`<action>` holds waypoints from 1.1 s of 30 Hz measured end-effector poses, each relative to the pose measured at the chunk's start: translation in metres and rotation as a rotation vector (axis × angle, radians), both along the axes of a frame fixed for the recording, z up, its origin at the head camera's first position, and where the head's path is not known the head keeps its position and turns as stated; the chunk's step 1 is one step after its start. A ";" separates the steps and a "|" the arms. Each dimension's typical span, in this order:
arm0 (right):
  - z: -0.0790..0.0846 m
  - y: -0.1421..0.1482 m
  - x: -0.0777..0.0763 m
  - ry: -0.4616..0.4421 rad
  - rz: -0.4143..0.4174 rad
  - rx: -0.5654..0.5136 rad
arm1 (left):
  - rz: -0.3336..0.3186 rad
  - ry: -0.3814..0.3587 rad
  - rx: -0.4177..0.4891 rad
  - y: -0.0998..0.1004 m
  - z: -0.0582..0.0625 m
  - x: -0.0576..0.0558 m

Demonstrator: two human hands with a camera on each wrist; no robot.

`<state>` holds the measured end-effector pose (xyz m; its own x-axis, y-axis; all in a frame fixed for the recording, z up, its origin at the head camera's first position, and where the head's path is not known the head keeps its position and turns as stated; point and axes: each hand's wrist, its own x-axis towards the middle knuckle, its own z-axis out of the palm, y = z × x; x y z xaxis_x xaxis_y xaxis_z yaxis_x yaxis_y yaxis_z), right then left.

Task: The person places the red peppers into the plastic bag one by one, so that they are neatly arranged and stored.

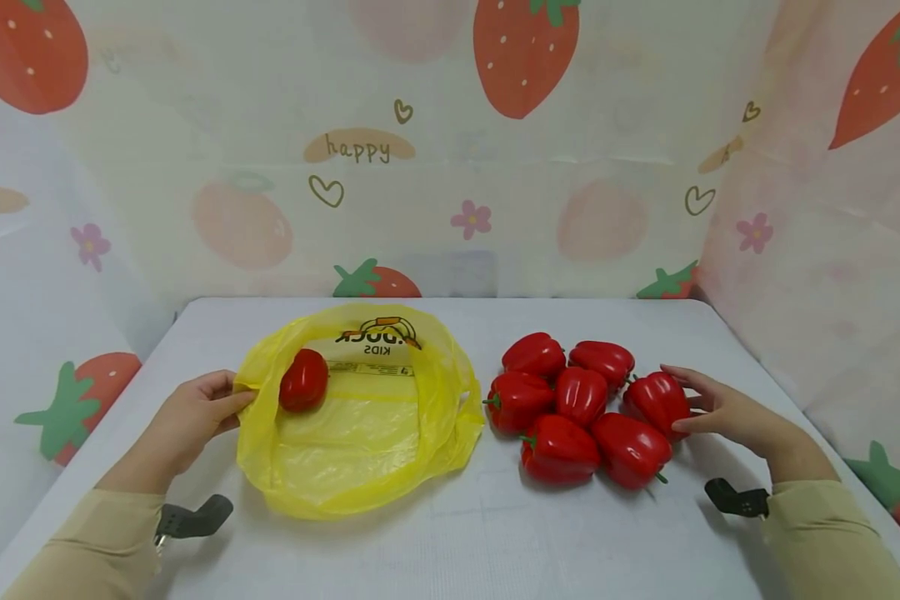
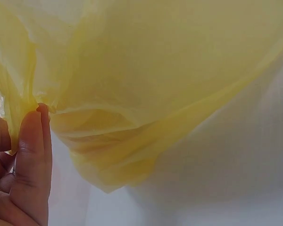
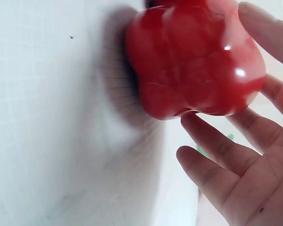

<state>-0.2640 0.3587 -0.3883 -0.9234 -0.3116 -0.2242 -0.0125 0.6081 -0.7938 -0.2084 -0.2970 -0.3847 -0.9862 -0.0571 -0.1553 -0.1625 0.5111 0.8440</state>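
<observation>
From my remote seat, the sleeves [image 1: 90, 542] come in nearest at eight and four o'clock, beige cloth with a black wrist mount [image 1: 195, 517] beside each. The left hand [image 1: 193, 421] pinches the rim of the yellow bag [image 1: 345, 450] at nine o'clock; the right hand [image 1: 742, 421], well apart from it, has its thumb and fingers spread about the outermost pepper [image 1: 656, 404], though I cannot tell whether they clamp it. The bag lies mouth toward me, thin, crinkled and translucent, with one glossy red pepper [image 1: 303, 381] inside at ten o'clock and mirror-reversed "KIDS" lettering at twelve. To its three o'clock sit seven loose peppers, counting the outermost: two near ones, including the front pepper [image 1: 560, 450], then three across the middle, then two at the back. All are blocky, smooth and shiny, several showing short green stems. Only the left wrist view gives me the plastic gathered between thumb and finger, its folds sagging to a point; only the right wrist view gives me the outermost pepper's lobed end, highlights sliding over it. Beneath is a white table [image 1: 480, 542]; beyond, at twelve o'clock, hangs a pale backdrop [image 1: 450, 171] printed with strawberries, hearts and "happy".
</observation>
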 end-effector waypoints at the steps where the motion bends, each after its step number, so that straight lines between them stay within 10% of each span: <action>1: 0.000 0.000 0.000 -0.004 -0.001 -0.001 | -0.001 0.001 0.001 0.000 0.000 0.000; 33: -0.005 -0.001 0.001 -0.058 0.069 -0.014 | -0.001 -0.004 0.026 0.003 0.002 -0.002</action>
